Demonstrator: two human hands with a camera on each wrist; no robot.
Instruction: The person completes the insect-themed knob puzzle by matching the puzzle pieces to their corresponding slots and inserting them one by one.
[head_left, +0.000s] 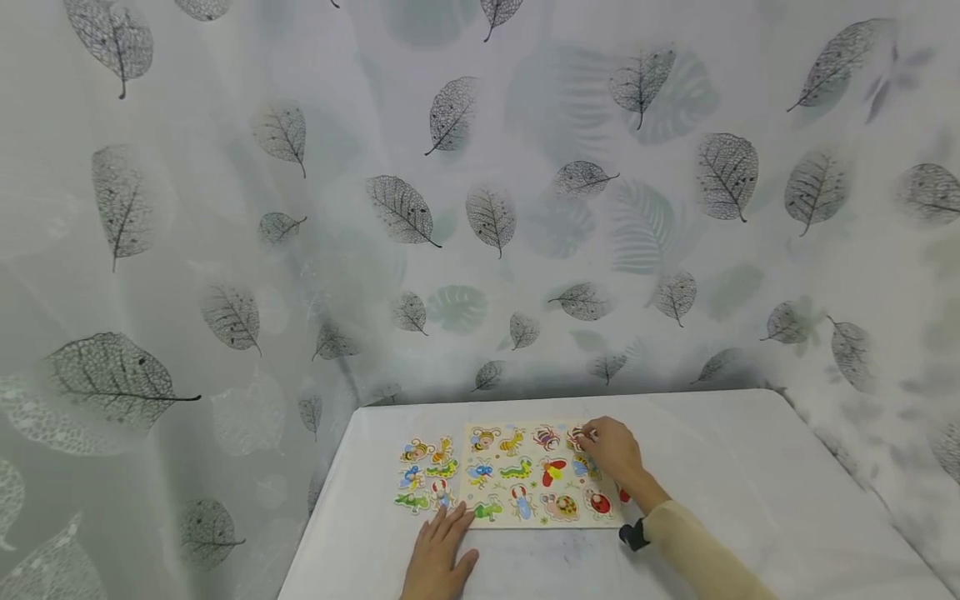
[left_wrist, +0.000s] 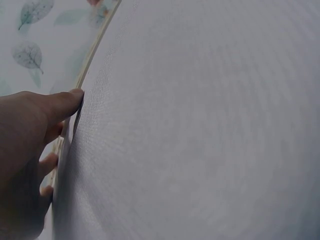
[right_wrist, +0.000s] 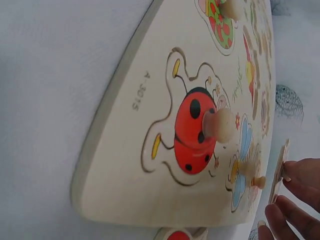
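Observation:
A wooden knob puzzle board (head_left: 498, 502) with painted insects lies on the white table. Over its far right corner, my right hand (head_left: 613, 450) pinches a thin wooden puzzle piece (right_wrist: 278, 172), seen edge-on in the right wrist view, its picture hidden. Close by, a ladybug piece (right_wrist: 192, 132) with a round knob sits at the board's near right corner. My left hand (head_left: 441, 550) rests with fingers extended at the near left corner, the fingertips close to a blue beetle piece (head_left: 442, 493). In the left wrist view, the thumb (left_wrist: 67, 102) lies along the board's thin edge.
Several loose insect pieces (head_left: 411, 500) lie in a cluster left of the board. A red piece (head_left: 624, 494) lies just off the board's right side, partly behind the right forearm. A leaf-patterned curtain (head_left: 525, 275) surrounds the white table (head_left: 720, 450).

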